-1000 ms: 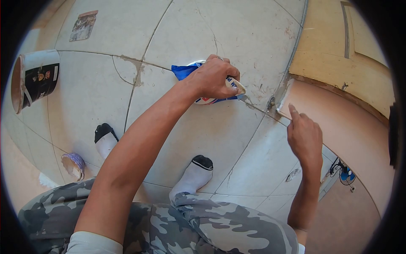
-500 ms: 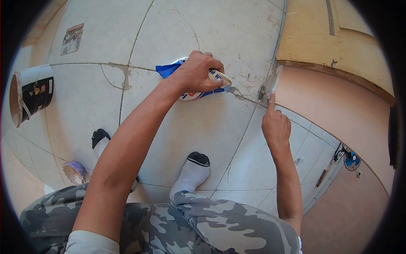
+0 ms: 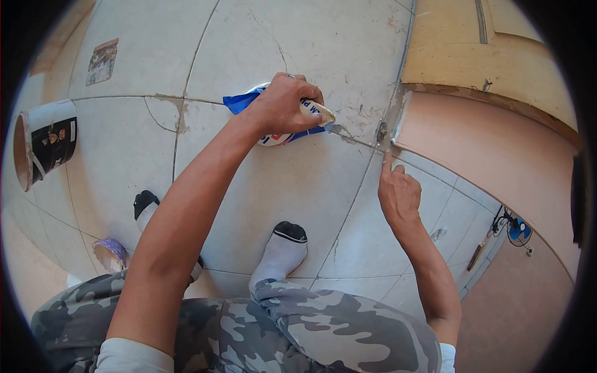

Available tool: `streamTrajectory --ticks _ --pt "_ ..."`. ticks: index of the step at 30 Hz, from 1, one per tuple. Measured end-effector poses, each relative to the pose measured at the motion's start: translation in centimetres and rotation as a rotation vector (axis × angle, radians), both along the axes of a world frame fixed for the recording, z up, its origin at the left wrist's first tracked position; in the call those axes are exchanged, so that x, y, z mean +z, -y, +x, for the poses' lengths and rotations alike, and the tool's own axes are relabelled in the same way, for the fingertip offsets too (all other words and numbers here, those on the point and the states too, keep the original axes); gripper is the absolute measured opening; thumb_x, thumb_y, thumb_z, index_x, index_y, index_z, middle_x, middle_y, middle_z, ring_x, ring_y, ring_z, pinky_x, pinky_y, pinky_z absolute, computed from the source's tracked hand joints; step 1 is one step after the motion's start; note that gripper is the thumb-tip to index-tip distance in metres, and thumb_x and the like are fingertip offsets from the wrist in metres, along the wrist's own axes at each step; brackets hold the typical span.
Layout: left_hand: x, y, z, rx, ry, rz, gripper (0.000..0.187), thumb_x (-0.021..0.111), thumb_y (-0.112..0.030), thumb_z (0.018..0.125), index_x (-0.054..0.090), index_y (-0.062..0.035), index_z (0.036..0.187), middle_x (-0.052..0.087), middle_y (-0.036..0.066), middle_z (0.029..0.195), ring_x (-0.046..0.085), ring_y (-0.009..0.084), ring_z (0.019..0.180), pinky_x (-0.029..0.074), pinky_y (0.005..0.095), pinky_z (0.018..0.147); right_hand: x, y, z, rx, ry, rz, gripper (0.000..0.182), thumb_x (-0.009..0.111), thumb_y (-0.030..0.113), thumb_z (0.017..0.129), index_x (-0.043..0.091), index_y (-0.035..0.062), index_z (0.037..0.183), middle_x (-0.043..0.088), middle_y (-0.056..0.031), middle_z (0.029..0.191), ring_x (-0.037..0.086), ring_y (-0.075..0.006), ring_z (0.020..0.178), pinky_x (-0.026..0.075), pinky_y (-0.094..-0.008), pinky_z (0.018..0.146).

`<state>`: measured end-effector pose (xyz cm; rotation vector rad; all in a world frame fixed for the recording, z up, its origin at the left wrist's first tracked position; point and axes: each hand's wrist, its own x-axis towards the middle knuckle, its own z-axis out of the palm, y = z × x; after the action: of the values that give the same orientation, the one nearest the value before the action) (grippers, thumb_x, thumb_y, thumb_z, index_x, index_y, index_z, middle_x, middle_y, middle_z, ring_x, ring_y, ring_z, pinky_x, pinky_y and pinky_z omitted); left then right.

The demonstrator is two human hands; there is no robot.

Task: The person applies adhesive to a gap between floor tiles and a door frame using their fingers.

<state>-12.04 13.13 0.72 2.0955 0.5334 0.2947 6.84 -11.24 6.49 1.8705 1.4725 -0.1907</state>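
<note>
My left hand (image 3: pixel 283 110) is closed on the gathered top of a blue and white plastic packet (image 3: pixel 280 138) with printed letters. The packet rests on the tiled floor, and my palm hides part of it. To the right, my right hand (image 3: pixel 400 189) holds nothing. Its index finger is stretched out, while the others curl in. That fingertip is close to the lower corner of the pinkish wall edge (image 3: pixel 429 127), where a white smear shows. A small metal fitting (image 3: pixel 382 131) sits in the floor beside it.
A wooden door (image 3: pixel 448 56) stands at upper right. On the left are a tipped bucket (image 3: pixel 53 143) with a black label and a purple container (image 3: pixel 111 253). Cables and a blue object (image 3: pixel 520 231) lie at right. My socked foot (image 3: pixel 283 252) is on the cracked tiles.
My right hand has moved down and slightly left, its fingertip coming off the white-smeared wall edge toward the floor by the corner. The left hand keeps its grip on the packet.
</note>
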Motion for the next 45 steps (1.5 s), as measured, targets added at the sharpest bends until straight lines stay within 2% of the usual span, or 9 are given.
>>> streamTrajectory --ticks 7,13,22,25,29,35,37,43,45 --pt "0.3 0.0 0.0 -0.006 0.02 -0.002 0.03 0.074 -0.033 0.073 0.076 -0.0072 0.088 0.068 0.014 0.076 0.063 0.0265 0.077 0.045 0.0346 0.086 0.1 -0.1 0.5 0.046 0.082 0.122 0.071 0.059 0.006 0.085 0.038 0.0108 0.153 0.057 -0.0054 0.071 0.064 -0.0166 0.056 0.052 -0.0335 0.047" --pt "0.1 -0.1 -0.1 -0.035 -0.002 -0.031 0.034 0.074 -0.034 0.075 0.075 -0.0047 0.091 0.067 0.013 0.081 0.062 0.027 0.081 0.045 0.0385 0.087 -0.2 1.7 0.5 0.161 0.136 0.03 0.075 0.06 0.008 0.085 0.033 0.0125 0.155 0.055 -0.0045 0.072 0.059 -0.0138 0.054 0.049 -0.0298 0.045" --pt "1.0 -0.2 0.2 -0.04 -0.047 -0.064 0.035 0.076 -0.033 0.076 0.073 -0.0022 0.092 0.066 0.013 0.083 0.062 0.0267 0.081 0.048 0.0364 0.08 -0.4 3.4 0.6 0.104 0.123 0.077 0.069 0.059 0.009 0.085 0.04 0.0101 0.151 0.055 -0.0041 0.073 0.059 -0.0155 0.056 0.05 -0.0319 0.049" --pt "1.7 -0.1 0.3 -0.043 -0.056 -0.078 0.033 0.077 -0.031 0.076 0.073 -0.0009 0.09 0.066 0.014 0.084 0.062 0.0282 0.08 0.049 0.0373 0.077 2.0 3.5 -2.1 -0.184 -0.055 0.166 0.064 0.058 0.01 0.085 0.044 0.0062 0.147 0.06 -0.0101 0.075 0.064 -0.0222 0.062 0.053 -0.0377 0.054" --pt "2.2 -0.2 0.7 -0.085 -0.117 -0.044 0.031 0.078 -0.027 0.075 0.074 -0.0007 0.092 0.067 0.015 0.086 0.063 0.0281 0.084 0.049 0.0383 0.077 2.0 3.6 -5.0 -0.653 -0.606 0.761 0.052 0.055 0.011 0.088 0.049 -0.0029 0.137 0.067 -0.0239 0.089 0.067 -0.038 0.079 0.054 -0.0481 0.071" --pt "4.4 -0.1 2.0 -0.147 -0.36 0.017 0.039 0.079 -0.03 0.074 0.076 -0.0057 0.105 0.071 0.016 0.09 0.067 0.0271 0.09 0.052 0.0383 0.083 -2.4 2.3 -11.3 -0.913 -1.123 1.192 0.058 0.059 0.007 0.088 0.043 -0.0016 0.143 0.067 -0.0188 0.09 0.067 -0.0344 0.076 0.053 -0.0432 0.074" --pt "5.1 -0.6 3.1 -0.205 -0.612 -0.057 0.041 0.078 -0.03 0.075 0.075 -0.0045 0.107 0.072 0.017 0.091 0.068 0.0269 0.085 0.053 0.0375 0.081 -3.2 1.2 -12.3 -0.905 -1.177 1.286 0.053 0.056 0.006 0.094 0.043 0.0004 0.145 0.067 -0.0131 0.097 0.069 -0.0153 0.067 0.054 -0.0289 0.06" --pt "5.9 0.7 2.6 -0.161 -0.561 -0.025 0.033 0.073 -0.024 0.081 0.073 -0.0014 0.105 0.073 0.016 0.088 0.068 0.0251 0.079 0.052 0.0359 0.077 -3.8 -0.9 -12.5 -1.101 -1.418 1.439 0.056 0.054 0.003 0.091 0.04 -0.0034 0.145 0.065 -0.0153 0.104 0.07 -0.0189 0.076 0.056 -0.0306 0.069" --pt "5.8 0.9 1.9 -0.169 -0.509 -0.152 0.032 0.073 -0.023 0.082 0.073 -0.0008 0.106 0.072 0.016 0.087 0.067 0.023 0.078 0.052 0.0355 0.077 -4.3 -1.7 -12.2 -1.11 -1.52 1.418 0.056 0.053 0.004 0.093 0.038 -0.0032 0.146 0.065 -0.0149 0.104 0.07 -0.0183 0.076 0.056 -0.03 0.068"
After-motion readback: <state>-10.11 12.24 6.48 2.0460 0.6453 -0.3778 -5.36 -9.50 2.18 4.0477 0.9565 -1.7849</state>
